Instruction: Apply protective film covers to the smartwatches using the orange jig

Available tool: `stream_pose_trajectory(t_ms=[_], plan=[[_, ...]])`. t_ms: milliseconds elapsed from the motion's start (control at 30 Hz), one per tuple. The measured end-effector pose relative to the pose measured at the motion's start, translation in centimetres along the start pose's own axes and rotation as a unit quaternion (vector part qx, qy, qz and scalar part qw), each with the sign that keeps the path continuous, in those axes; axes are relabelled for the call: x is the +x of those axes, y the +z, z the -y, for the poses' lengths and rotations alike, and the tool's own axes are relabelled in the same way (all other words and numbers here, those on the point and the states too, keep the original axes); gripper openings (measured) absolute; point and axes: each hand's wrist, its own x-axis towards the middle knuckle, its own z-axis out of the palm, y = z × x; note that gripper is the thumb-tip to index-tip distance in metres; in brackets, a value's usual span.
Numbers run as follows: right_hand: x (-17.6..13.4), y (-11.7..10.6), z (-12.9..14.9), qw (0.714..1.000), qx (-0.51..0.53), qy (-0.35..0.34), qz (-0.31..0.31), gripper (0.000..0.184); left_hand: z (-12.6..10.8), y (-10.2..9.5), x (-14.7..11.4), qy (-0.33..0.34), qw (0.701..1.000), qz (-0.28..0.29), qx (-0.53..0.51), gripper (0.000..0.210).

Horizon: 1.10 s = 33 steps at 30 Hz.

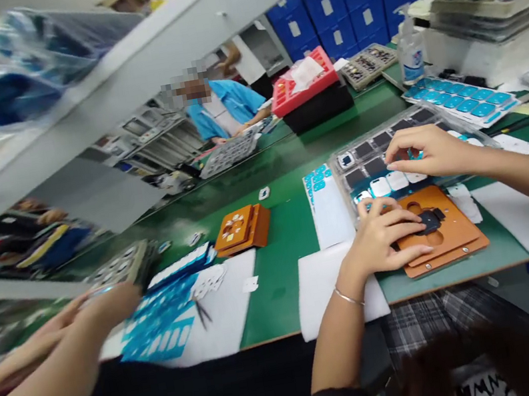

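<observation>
My left hand (385, 235), with a thin bracelet at the wrist, lies palm down with spread fingers on an orange fixture block (459, 240). Its fingertips touch or nearly touch a small black part (431, 219) seated in the block's recess. My right hand (426, 150) is above a clear plastic tray (342, 178) of square dark pieces, thumb and fingers curled together. A bit of blue shows inside the curl; whether it is held or lies beyond, I cannot make out. Below it, white pieces with blue film (398, 181) line the tray's near row.
At left, a co-worker's blurred hands (110, 305) hold a tray. Scissors (203, 313) and blue film sheets (158, 324) lie nearby. Another orange block (242, 229) stands mid-table. A red tray (303, 80), a pump bottle (410, 52) and blue-pad sheets (461, 99) are farther back; a person sits opposite.
</observation>
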Motion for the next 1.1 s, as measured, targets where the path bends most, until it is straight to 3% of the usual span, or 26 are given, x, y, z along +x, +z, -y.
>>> stream_pose_trajectory(t_ms=[100, 300, 533, 667, 800, 933, 1100], plan=[[4.3, 2.2, -2.9, 0.989, -0.099, -0.036, 0.104, 0.019, 0.0, 0.1, 0.0, -0.023, 1.000, 0.013, 0.008, 0.032], [8.6, 6.6, -6.5, 0.976, -0.146, -0.113, 0.115, 0.024, -0.4, -0.1, 0.3, 0.013, 0.998, 0.063, 0.027, 0.042], [11.7, 6.9, -9.7, 0.964, -0.071, -0.237, 0.092, 0.033, -0.2, -0.5, 0.4, 0.038, 0.991, 0.093, 0.091, 0.046], [13.2, 6.4, -9.1, 0.956, -0.014, -0.278, 0.091, 0.031, -0.1, -0.6, 0.3, 0.047, 0.990, 0.086, 0.102, 0.046], [10.9, 3.9, -6.0, 0.967, 0.009, -0.250, 0.052, 0.015, 0.0, -0.4, 0.3, 0.044, 0.993, 0.068, 0.087, 0.045], [4.3, 0.0, -2.5, 0.985, 0.062, -0.158, 0.038, 0.018, 0.0, -0.4, 0.3, 0.035, 0.995, 0.072, 0.057, 0.039], [-3.7, -2.5, -0.3, 0.970, 0.170, 0.005, 0.173, 0.031, -0.1, -0.4, 0.4, 0.029, 0.999, 0.034, 0.014, 0.038]])
